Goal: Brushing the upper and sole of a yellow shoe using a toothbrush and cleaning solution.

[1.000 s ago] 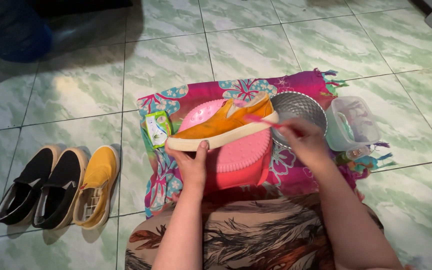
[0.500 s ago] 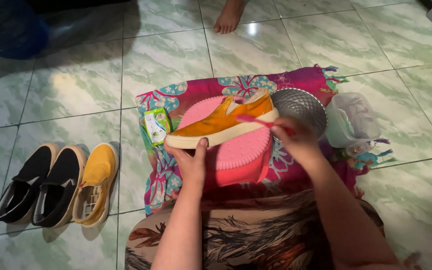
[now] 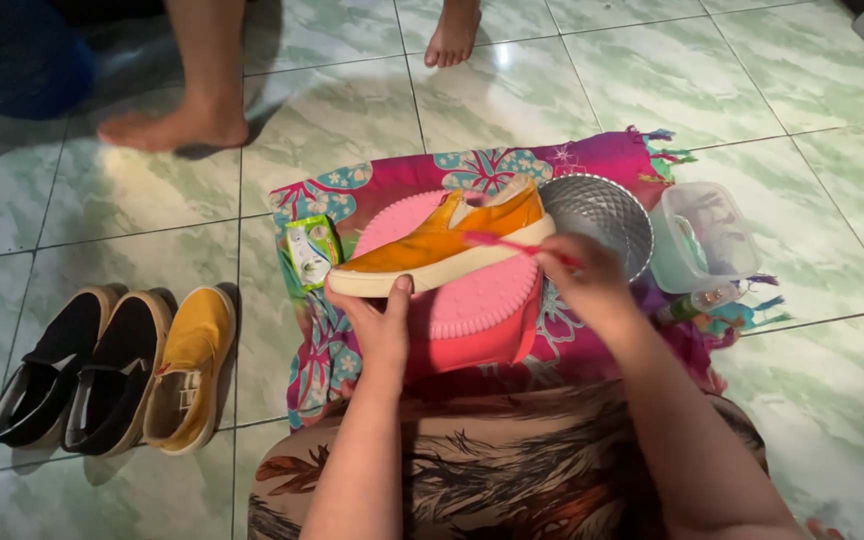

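Orange canvas shoe [image 3: 442, 245] lay at frame centre on a pink round stool [image 3: 477, 300]. My left hand [image 3: 377, 325] was closed on its white sole; my right hand [image 3: 587, 285] pinched a pink toothbrush [image 3: 517, 245]. I judged it light and soft, so the stiff sole was the best hold.

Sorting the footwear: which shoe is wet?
The orange shoe held by the left hand over the pink stool; it looks glossy.
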